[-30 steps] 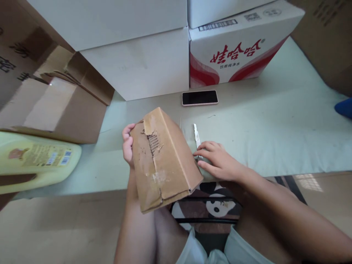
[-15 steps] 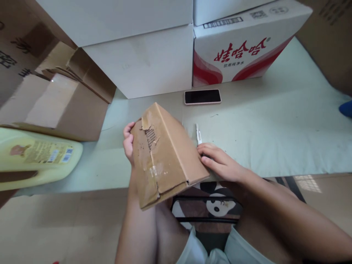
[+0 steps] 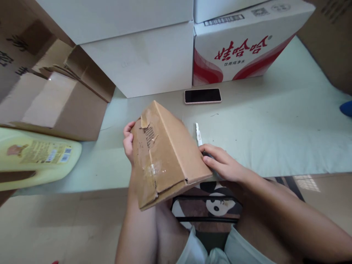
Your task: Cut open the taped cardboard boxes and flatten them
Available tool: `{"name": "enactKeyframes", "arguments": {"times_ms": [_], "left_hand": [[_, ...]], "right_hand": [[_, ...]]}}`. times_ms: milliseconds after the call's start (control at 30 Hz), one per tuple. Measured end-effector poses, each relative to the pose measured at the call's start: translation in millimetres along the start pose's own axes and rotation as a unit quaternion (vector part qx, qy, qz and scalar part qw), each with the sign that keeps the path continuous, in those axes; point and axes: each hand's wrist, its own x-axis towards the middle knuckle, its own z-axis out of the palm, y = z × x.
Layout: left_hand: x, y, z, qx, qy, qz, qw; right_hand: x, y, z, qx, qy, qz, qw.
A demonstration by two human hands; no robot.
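A brown cardboard box (image 3: 165, 146) with torn, peeling tape is tilted above the table's front edge. My left hand (image 3: 128, 143) wraps its fingers round the box's left edge; the thumb is out of sight. At the lower right side of the box, the fingers of my right hand (image 3: 220, 159) are bent against it, with the fingertips partly hidden. Just beyond those fingers lies a white utility knife (image 3: 198, 134), its blade pointing away from me and its near end covered by the hand.
A phone (image 3: 202, 96) lies beyond the box on the pale green table cover (image 3: 264, 135). White cartons (image 3: 151, 62) and a red-and-white carton (image 3: 242, 55) stand behind. On the left are an opened cardboard box (image 3: 82, 110) and a yellow jug (image 3: 55, 157) on its side.
The box's lower right corner has shifted slightly to the right, and my right hand with it. My left hand keeps its hold in the same place.
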Motion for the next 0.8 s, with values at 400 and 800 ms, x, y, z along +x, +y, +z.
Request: {"name": "enactKeyframes", "arguments": {"times_ms": [400, 800], "left_hand": [[-10, 5, 18.1, -0.009, 0.053, 0.012, 0.998], [-14, 10, 22.2, 0.005, 0.037, -0.002, 0.999]], "right_hand": [[-1, 7, 3, -0.048, -0.012, -0.015, 0.999], [2, 11, 5, -0.067, -0.027, -0.031, 0.997]]}}
